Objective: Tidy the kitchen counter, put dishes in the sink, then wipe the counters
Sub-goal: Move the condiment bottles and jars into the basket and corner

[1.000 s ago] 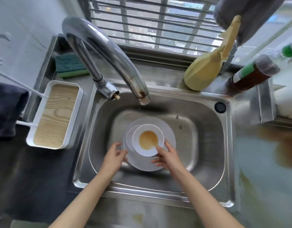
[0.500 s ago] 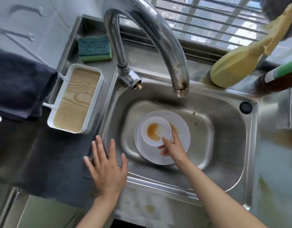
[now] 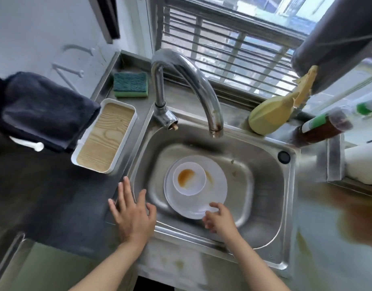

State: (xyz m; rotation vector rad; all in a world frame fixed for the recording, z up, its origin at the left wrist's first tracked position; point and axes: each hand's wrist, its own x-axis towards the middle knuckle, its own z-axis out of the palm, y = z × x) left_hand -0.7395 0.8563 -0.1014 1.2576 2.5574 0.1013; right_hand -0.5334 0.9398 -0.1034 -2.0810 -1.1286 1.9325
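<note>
A white plate point(image 3: 214, 185) lies flat in the steel sink point(image 3: 262, 196), and a small white bowl point(image 3: 189, 178) with a brown stain sits on it. My left hand point(image 3: 132, 215) is spread flat with straight fingers over the sink's left rim, holding nothing. My right hand point(image 3: 219, 219) hovers at the plate's near edge with loosely curled fingers, empty; whether it touches the plate I cannot tell. A green sponge point(image 3: 131, 84) lies behind the sink at the left. A dark cloth point(image 3: 44, 108) hangs on a white rack at far left.
The curved faucet point(image 3: 193, 87) arches over the sink. A white tray with a wood-grain lid point(image 3: 106, 139) sits left of the sink. A yellow spray bottle point(image 3: 279, 111) and a brown bottle point(image 3: 325, 127) stand at the back right. Brown stains point(image 3: 361, 223) mark the right counter.
My right hand has let go of the bowl and drawn back to the plate's near edge. My left hand stays spread at the sink's left rim. The view has tilted up.
</note>
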